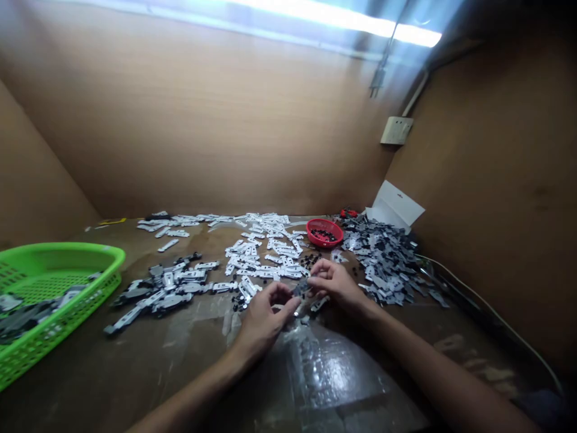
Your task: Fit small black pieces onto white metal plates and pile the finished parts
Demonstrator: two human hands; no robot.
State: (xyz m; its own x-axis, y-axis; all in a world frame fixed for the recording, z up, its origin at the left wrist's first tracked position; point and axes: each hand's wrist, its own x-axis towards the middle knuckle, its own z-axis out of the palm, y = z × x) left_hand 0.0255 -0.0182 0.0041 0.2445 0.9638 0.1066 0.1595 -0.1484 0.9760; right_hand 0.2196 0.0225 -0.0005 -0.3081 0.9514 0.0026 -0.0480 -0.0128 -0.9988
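Observation:
Between my two hands is a small dark grey plastic part (300, 287), blurred, perhaps a piece of a toy car. My left hand (269, 310) pinches its near left side with thumb and fingers. At its right end, my right hand (336, 284) is closed with the fingertips on it. Just beyond my hands lie small black pieces (310, 260) and long white toy-car-shaped parts (282, 272). A few small loose pieces (305, 320) rest under my hands. To the left is a heap of grey and white car-shaped pieces (174, 285).
A red bowl (324, 242) with small black pieces stands behind my right hand. Grey flat parts (387, 258) are piled at the right. A green basket (115, 264) holding car-shaped pieces is at far left. Wooden panels (225, 132) enclose the table; a cable (487, 307) runs along the right.

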